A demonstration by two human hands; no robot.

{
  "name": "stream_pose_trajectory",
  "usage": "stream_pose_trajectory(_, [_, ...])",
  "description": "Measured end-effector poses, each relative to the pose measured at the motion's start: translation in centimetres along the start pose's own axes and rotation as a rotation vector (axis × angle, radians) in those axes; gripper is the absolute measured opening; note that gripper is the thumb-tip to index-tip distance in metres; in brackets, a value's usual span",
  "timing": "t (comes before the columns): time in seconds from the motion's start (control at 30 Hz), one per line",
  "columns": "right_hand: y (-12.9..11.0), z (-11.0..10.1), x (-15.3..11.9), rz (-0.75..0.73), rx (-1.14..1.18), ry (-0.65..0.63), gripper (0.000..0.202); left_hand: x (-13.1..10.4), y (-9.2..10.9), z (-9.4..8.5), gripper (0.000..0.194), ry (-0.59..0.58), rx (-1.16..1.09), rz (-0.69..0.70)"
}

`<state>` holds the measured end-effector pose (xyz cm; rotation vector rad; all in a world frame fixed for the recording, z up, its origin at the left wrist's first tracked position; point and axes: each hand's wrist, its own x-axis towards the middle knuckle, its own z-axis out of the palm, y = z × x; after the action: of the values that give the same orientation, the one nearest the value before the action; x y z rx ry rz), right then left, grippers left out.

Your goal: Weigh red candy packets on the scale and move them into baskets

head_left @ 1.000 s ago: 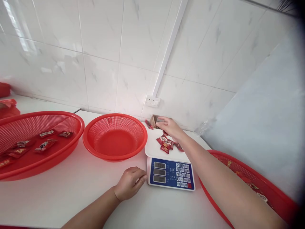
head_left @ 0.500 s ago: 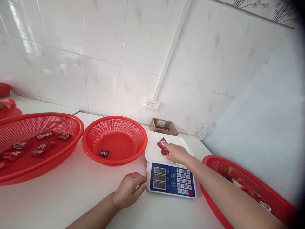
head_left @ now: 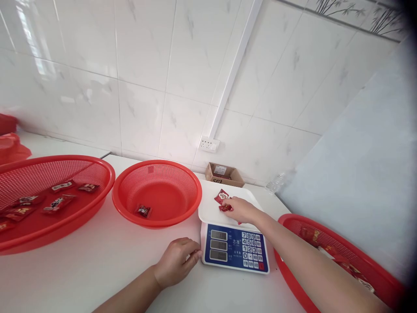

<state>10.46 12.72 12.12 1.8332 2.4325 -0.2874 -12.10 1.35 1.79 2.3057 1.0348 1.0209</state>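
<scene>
On the white pan (head_left: 208, 213) of a digital scale (head_left: 235, 248), my right hand (head_left: 243, 210) pinches a small red wrapped packet (head_left: 225, 208). Another red packet (head_left: 222, 196) with pale lettering lies on the pan just behind it. A bit of red wrapper shows under the wrist, mostly hidden. My left hand (head_left: 177, 262) rests on the table with its fingers loosely curled, close to the scale's left edge, and nothing shows in it. To the left of the scale stands a round red basket (head_left: 156, 163) with one dark red packet (head_left: 143, 211) inside.
A larger red basket (head_left: 107, 174) at the left holds several packets. My right forearm passes over another red basket (head_left: 325, 221) with packets. Behind the scale are a small cardboard box (head_left: 224, 174) and a clear plastic item (head_left: 275, 182), near a wall socket (head_left: 209, 144).
The packet under my right fingers has tilted and turned slightly on the pan. My left hand has stayed put. The view has shifted slightly.
</scene>
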Motion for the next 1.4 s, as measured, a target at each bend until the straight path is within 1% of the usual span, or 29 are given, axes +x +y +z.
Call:
stream_pose_trajectory(0.1, [-1.2,-0.9,0.8,-0.011,0.159,-0.014,0.019,0.0,0.0,0.0,0.024,-0.01,0.002,-0.011])
stream_pose_trajectory(0.17, [-2.9,-2.2,1.6,-0.083,0.317,0.034,0.024,0.0,0.0,0.0,0.023,-0.02,0.004,-0.015])
stream_pose_trajectory(0.2, [-3.8,-3.0,2.1,-0.142,0.391,0.084,0.029,0.1,0.0,0.0,0.023,-0.026,0.002,-0.017])
stream_pose_trajectory(0.27, [-5.2,-4.5,3.2,-0.237,0.483,0.181,0.048,0.1,-0.1,0.0,0.023,-0.028,-0.006,-0.025])
stream_pose_trajectory(0.33, [-5.6,-5.3,4.3,-0.226,0.419,0.225,0.062,0.0,-0.2,0.0,0.022,-0.022,-0.013,-0.04])
stream_pose_trajectory(0.4, [-4.7,-5.0,5.0,-0.144,0.267,0.218,0.062,0.0,-0.4,0.0,0.022,-0.01,-0.009,-0.06])
stream_pose_trajectory(0.47, [-3.1,-3.7,5.3,-0.064,0.153,0.186,0.054,0.0,-0.5,0.0,0.022,-0.003,0.002,-0.073])
stream_pose_trajectory(0.6, [-0.1,-0.4,5.0,0.069,0.092,0.121,0.041,0.0,-0.5,0.1,0.022,-0.023,-0.002,-0.06])
stream_pose_trajectory(0.67, [0.7,0.3,4.7,0.101,0.08,0.116,0.039,0.0,-0.5,0.2,0.021,-0.036,-0.007,-0.051])
stream_pose_trajectory(0.73, [1.3,0.3,4.7,0.124,0.071,0.124,0.032,0.1,-0.6,0.3,0.021,-0.044,-0.01,-0.05])
stream_pose_trajectory(0.83, [2.6,-0.5,4.7,0.169,0.052,0.128,0.018,0.2,-0.6,0.3,0.023,-0.043,-0.012,-0.063])
stream_pose_trajectory(0.93, [3.6,-1.1,4.4,0.199,0.029,0.104,0.017,0.3,-0.6,0.3,0.025,-0.04,-0.017,-0.072])
stream_pose_trajectory(1.07, [3.5,-0.8,3.9,0.181,0.016,0.064,0.016,0.3,-0.4,0.2,0.026,-0.057,-0.023,-0.08])
stream_pose_trajectory(1.23, [2.6,0.0,3.7,0.228,0.005,0.088,0.015,0.3,-0.3,0.1,0.023,-0.044,-0.022,-0.098])
stream_pose_trajectory(1.3, [2.3,-0.2,3.8,0.236,0.018,0.109,0.012,0.3,-0.4,0.2,0.022,-0.033,-0.015,-0.097])
stream_pose_trajectory(1.4, [1.1,-1.4,4.2,0.221,0.069,0.172,0.009,0.4,-0.5,0.2,0.021,-0.031,-0.002,-0.103])
